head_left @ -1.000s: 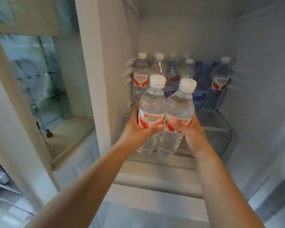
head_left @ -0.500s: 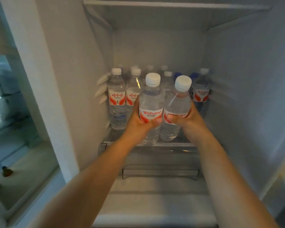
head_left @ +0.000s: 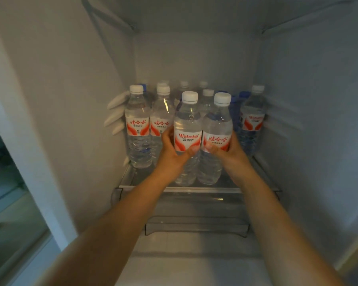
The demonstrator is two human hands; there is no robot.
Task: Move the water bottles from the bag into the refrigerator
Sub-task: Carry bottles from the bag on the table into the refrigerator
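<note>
I hold two clear water bottles with white caps and red-and-white labels side by side inside the refrigerator. My left hand (head_left: 173,152) grips the left bottle (head_left: 187,124) around its label. My right hand (head_left: 228,151) grips the right bottle (head_left: 217,124) the same way. Both bottles stand upright at the front of the glass shelf (head_left: 194,189), their bases at or just above it. Several more bottles (head_left: 137,124) stand behind and to both sides, some with blue caps. The bag is out of view.
The refrigerator's white left wall (head_left: 81,100) and right wall (head_left: 308,120) close in the shelf. A clear drawer (head_left: 196,223) sits below the shelf. Another shelf (head_left: 194,9) spans the top. The front middle of the shelf holds only my two bottles.
My two hands have carried the bottles forward and deeper into the refrigerator, down toward the shelf. The view has moved closer and centred on the compartment.
</note>
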